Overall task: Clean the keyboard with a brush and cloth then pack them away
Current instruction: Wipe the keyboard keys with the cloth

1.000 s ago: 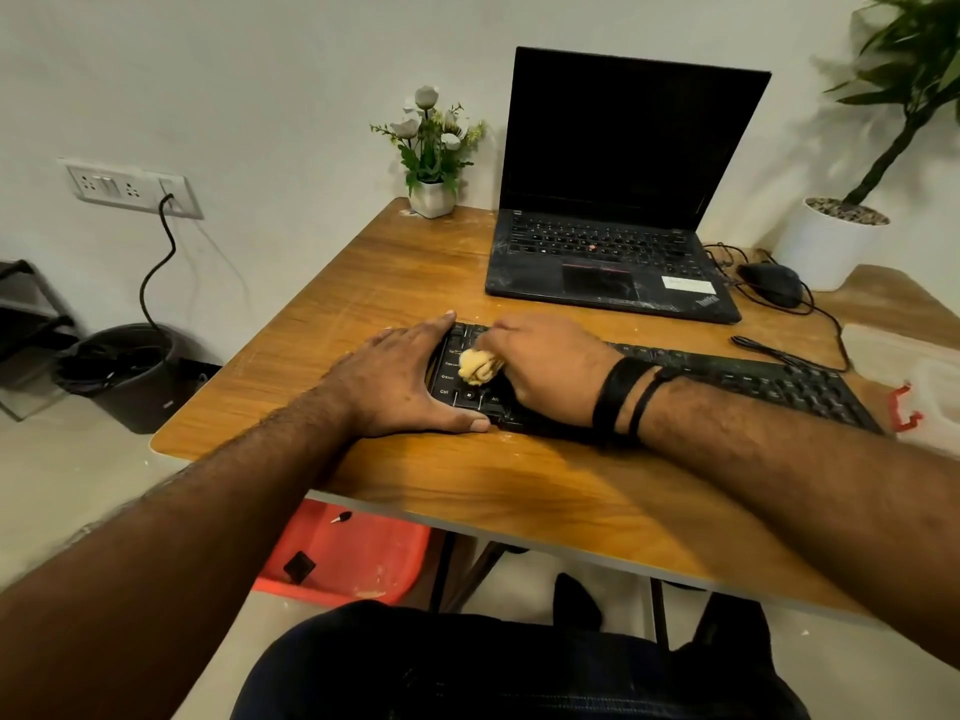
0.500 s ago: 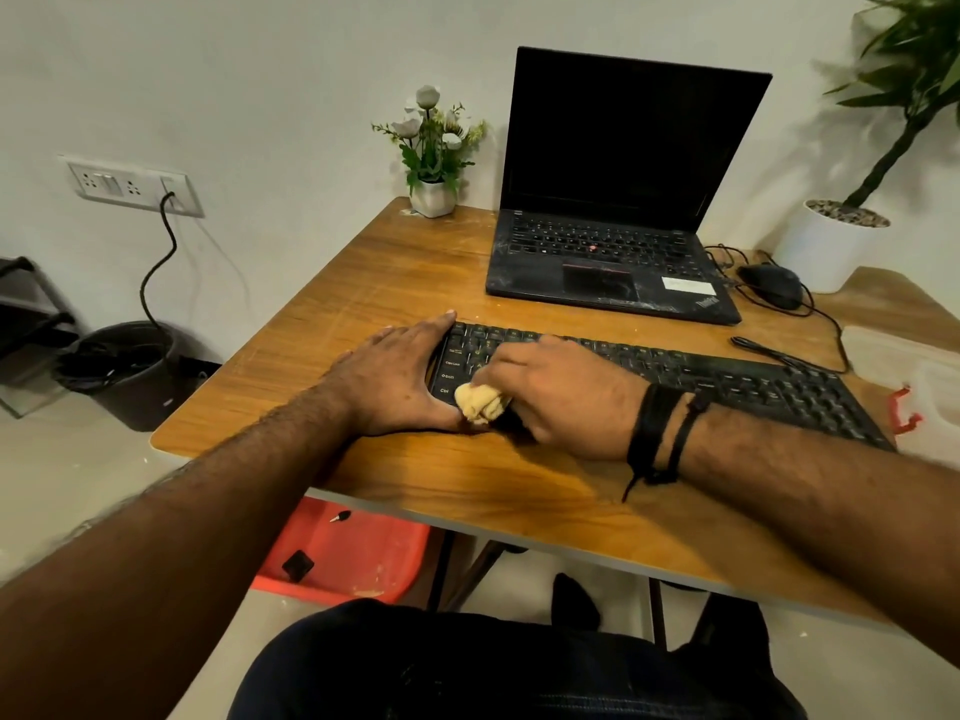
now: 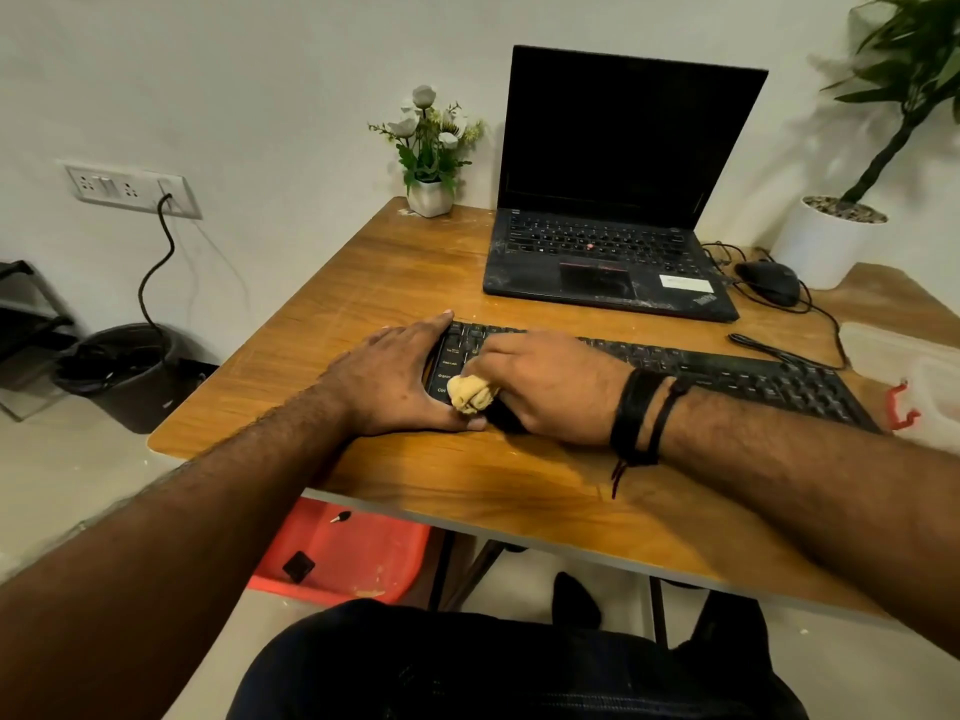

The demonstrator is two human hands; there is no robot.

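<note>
Cloth-wiping step in hand: right hand [image 3: 540, 381] grips bunched cloth [image 3: 470, 394] on keyboard [image 3: 727, 368] left end; left hand [image 3: 395, 376], fingers flat, braces it. Next: wipe rightward.

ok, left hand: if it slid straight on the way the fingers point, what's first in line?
The left hand lies flat at the keyboard's left end, fingers pointing away toward the laptop. Bare table comes first; then probably the laptop's front left corner, though depth is unclear and it may pass just left.
</note>
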